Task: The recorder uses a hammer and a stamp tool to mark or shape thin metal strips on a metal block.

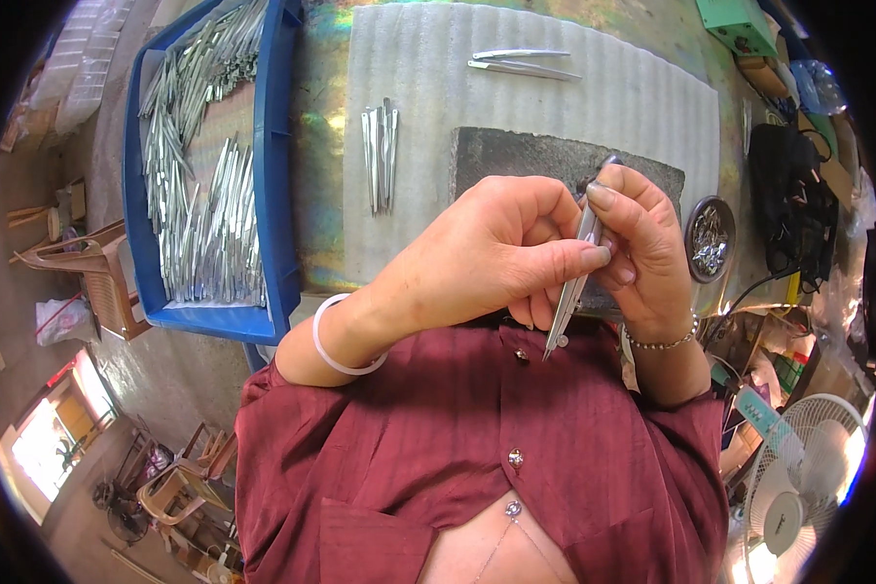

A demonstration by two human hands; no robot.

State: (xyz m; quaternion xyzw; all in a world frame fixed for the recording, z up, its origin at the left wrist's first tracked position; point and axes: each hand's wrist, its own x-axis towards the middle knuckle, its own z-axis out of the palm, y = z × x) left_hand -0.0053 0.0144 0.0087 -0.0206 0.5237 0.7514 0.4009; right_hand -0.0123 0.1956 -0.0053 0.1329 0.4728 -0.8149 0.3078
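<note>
Above my lap I hold a slim silver metal drawing compass (pixel 567 310), slanted with its pointed ends down toward me. My left hand (pixel 521 248) is closed on its middle, the thumb pressed along it. My right hand (pixel 640 229) pinches its upper end between thumb and fingers. A rounded dark metal tip (pixel 610 162) shows above the right fingers. My fingers hide the compass's joint. Behind both hands lies a dark flat block (pixel 555 151) on a white foam sheet (pixel 414 58).
A blue tray (pixel 284 185) full of thin metal legs stands at the left. Several legs (pixel 380 156) lie on the foam, with a pair (pixel 524 64) farther back. A round dish (pixel 689 240) of small metal parts sits right. A white fan (pixel 798 477) stands lower right.
</note>
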